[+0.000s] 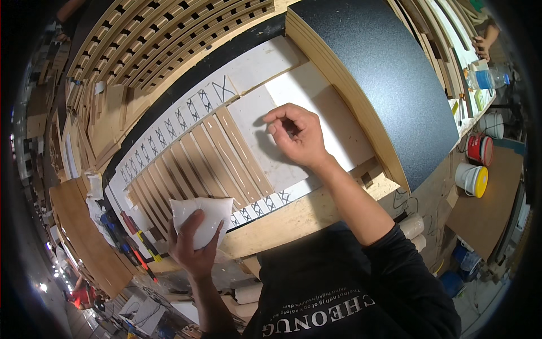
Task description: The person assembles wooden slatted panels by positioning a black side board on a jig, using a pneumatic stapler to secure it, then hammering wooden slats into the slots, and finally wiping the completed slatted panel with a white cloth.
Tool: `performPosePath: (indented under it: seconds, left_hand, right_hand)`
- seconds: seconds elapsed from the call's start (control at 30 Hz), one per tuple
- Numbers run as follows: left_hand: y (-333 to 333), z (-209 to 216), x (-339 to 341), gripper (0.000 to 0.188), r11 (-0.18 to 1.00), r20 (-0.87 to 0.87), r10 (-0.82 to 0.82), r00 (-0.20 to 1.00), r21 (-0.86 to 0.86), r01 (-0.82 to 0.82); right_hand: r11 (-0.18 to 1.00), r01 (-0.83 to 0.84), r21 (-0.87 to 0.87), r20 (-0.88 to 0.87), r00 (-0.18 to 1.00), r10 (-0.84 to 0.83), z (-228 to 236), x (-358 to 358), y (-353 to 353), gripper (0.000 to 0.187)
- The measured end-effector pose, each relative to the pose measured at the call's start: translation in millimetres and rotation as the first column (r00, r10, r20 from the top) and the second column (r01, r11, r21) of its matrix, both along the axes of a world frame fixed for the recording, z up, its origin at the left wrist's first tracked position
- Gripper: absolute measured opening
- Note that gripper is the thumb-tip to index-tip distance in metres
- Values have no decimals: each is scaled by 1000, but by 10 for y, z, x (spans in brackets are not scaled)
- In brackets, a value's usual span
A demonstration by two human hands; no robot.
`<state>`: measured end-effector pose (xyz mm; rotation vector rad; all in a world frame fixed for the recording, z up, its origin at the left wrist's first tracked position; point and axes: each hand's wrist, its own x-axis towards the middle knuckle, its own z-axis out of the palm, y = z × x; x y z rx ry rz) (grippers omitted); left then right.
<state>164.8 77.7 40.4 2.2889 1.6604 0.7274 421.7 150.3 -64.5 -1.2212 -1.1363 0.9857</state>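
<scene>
My left hand (195,243) grips a soft white plastic pouch (197,216) from below, thumb and fingers pressed into it, over the near left end of a row of brown wooden slats (197,155). Thin white beads, like glue, run along the rightmost slats. My right hand (296,135) hovers to the right of the slats, above a white board (327,113). Its fingers are curled, with the thumb tip close to the index tip; nothing shows between them. Crossed pen marks (180,117) line the board along both ends of the slats.
A thick black-topped panel (378,73) stands at the right. Slotted wooden strips (147,39) lie at the back left. Knives and screwdrivers (132,237) are at the left edge. Buckets (471,179) and a bottle (491,78) are at the right; another person's hand (481,47) is far right.
</scene>
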Motion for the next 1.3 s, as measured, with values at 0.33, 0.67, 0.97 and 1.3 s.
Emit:
performPosePath:
  seconds: [0.33, 0.67, 0.97, 1.3]
  left_hand:
    - [196, -24, -6, 46, 999, -33, -17, 999, 51, 19]
    - [537, -52, -1, 44, 992, -46, -19, 999, 122, 24]
    - [881, -10, 74, 39, 994, -38, 15, 999, 108, -11]
    - [1243, -163, 49, 43, 968, -72, -67, 995, 236, 82]
  right_hand:
    - [1000, 20, 20, 2, 1000, -20, 4, -6, 7, 13]
    - [999, 33, 21, 34, 999, -34, 7, -27, 14, 13]
    - [998, 41, 55, 56, 997, -45, 15, -19, 24, 14]
    - [998, 34, 60, 54, 998, -37, -25, -10, 25, 15]
